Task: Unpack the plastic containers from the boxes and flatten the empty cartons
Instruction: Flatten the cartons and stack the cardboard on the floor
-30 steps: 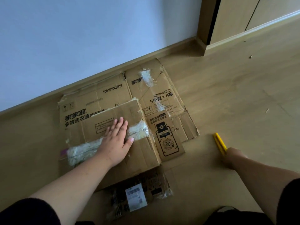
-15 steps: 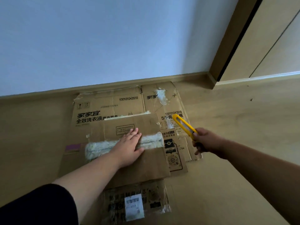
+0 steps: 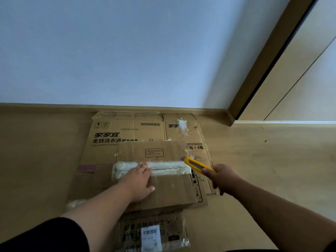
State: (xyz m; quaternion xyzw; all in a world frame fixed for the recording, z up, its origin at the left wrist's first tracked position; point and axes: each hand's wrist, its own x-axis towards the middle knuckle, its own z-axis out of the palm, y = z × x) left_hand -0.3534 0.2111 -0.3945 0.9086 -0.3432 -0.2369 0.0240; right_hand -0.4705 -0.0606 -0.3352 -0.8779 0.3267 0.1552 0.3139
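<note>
On the floor (image 3: 272, 170), against its far edge at the skirting, lay one flattened detergent carton (image 3: 127, 131); on it sat one sealed cardboard box (image 3: 163, 190), with one film-wrapped parcel (image 3: 152, 233) nearer the person. The box's single tape strip (image 3: 169, 168) ran left to right. The left hand (image 3: 140, 180), fingers spread flat, pressed the box mid-strip. The right hand (image 3: 223, 177), nearer the strip's right end, gripped one yellow utility knife (image 3: 197, 165), its tip at that end.
</note>
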